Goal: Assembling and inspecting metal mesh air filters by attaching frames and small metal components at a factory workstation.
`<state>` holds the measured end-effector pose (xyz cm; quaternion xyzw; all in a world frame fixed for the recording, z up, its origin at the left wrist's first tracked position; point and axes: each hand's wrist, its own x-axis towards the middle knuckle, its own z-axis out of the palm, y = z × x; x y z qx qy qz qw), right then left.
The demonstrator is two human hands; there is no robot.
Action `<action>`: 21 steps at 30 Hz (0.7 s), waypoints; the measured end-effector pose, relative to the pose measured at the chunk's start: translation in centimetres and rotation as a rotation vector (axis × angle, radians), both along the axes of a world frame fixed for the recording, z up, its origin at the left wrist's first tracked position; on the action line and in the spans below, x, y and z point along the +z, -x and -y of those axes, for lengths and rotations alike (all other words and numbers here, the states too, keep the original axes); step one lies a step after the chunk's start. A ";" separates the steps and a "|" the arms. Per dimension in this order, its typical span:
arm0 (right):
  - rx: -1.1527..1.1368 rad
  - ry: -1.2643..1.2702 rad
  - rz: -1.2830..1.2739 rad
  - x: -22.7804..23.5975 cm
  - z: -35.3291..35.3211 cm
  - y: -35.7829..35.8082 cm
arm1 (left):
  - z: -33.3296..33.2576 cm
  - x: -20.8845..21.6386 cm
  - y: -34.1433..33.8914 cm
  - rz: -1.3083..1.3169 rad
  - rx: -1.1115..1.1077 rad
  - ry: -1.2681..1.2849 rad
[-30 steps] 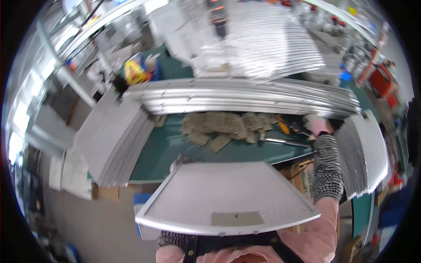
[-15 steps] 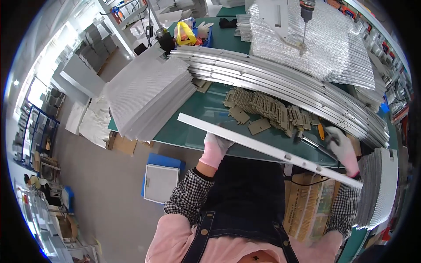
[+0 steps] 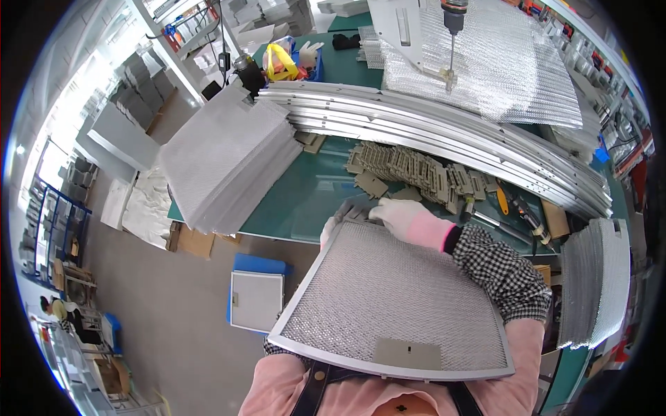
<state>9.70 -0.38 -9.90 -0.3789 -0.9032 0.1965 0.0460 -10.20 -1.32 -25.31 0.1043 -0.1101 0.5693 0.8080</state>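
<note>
A metal mesh filter panel (image 3: pixel 388 298) in a pale frame lies tilted across my lap, its mesh face up, with a beige plate (image 3: pixel 407 353) set at its near edge. My left hand (image 3: pixel 331 226), in a white glove with grey fingertips, is closed on the panel's far left corner; the panel hides part of it. My right hand (image 3: pixel 409 220), gloved in white with a pink cuff, reaches over the panel with bent fingers at its far edge, close to the left fingertips. Several beige plates (image 3: pixel 402 163) lie in a row beyond both hands.
At right on the green table (image 3: pixel 277 211) lie an electric screwdriver (image 3: pixel 533 220), an orange-handled tool (image 3: pixel 501 201) and a hammer (image 3: pixel 492 220). Long metal strips (image 3: pixel 416 114) span behind the plates. Mesh sheets stand stacked left (image 3: pixel 232 163) and right (image 3: pixel 593 284). A drill bit hangs overhead (image 3: pixel 452 52).
The panel has swung from edge-on to lying face up toward me. My right hand has left the tools at right, where the electric screwdriver now lies, and moved left to the panel's far edge.
</note>
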 end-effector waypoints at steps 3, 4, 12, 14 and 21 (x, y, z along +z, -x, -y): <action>-0.045 -0.017 -0.112 -3.4 -1.1 0.5 | 0.4 1.0 -0.9 -0.209 0.083 0.156; -0.035 -0.017 -0.113 -3.3 -1.0 1.0 | 1.0 1.8 -0.6 -0.376 0.193 0.339; -0.043 -0.025 0.042 -3.7 -0.8 2.6 | 1.4 4.0 -0.5 -0.607 0.221 0.353; -0.032 -0.031 0.044 -3.3 -0.6 3.2 | 1.0 2.4 0.3 -0.502 0.223 0.281; -0.029 -0.041 0.037 -3.5 -0.5 2.4 | -0.2 1.9 -0.8 -0.119 -0.028 0.032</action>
